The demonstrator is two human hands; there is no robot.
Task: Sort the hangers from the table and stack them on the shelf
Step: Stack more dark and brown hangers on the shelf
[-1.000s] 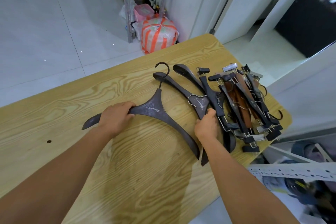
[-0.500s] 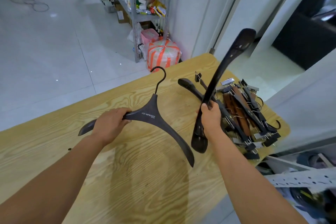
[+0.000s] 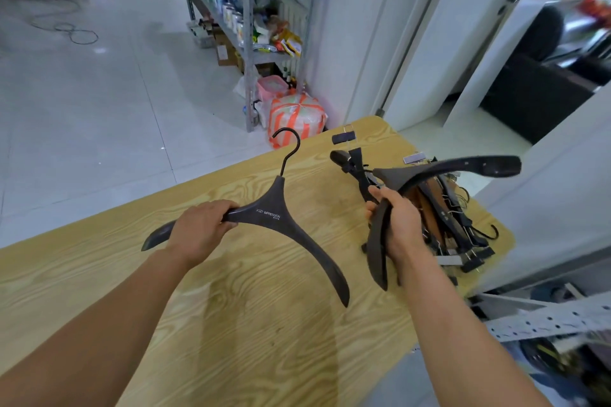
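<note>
My left hand (image 3: 201, 228) grips the left arm of a dark wide-shouldered hanger (image 3: 284, 221) with a black hook, held just over the wooden table (image 3: 231, 324). A second dark hanger (image 3: 463, 167) is lifted above the table's right side, my right hand (image 3: 396, 225) curled round its lower arm while its other arm points right. Beneath it lies a pile of clip hangers (image 3: 443, 218), dark and brown, with metal clips. One more dark hanger end (image 3: 339, 157) pokes out at the pile's far left.
A metal shelf unit (image 3: 251, 10) full of goods stands beyond the table, with a striped bag (image 3: 294, 116) and pink bin (image 3: 272, 86) at its foot. White doors and walls rise at the right. A perforated metal rack (image 3: 545, 320) sits low at the right of the table.
My right hand has pulled a dark hanger out of the pile, lifted it upright, then swung its upper arm down to the right. My left hand keeps its grip and has barely moved.
</note>
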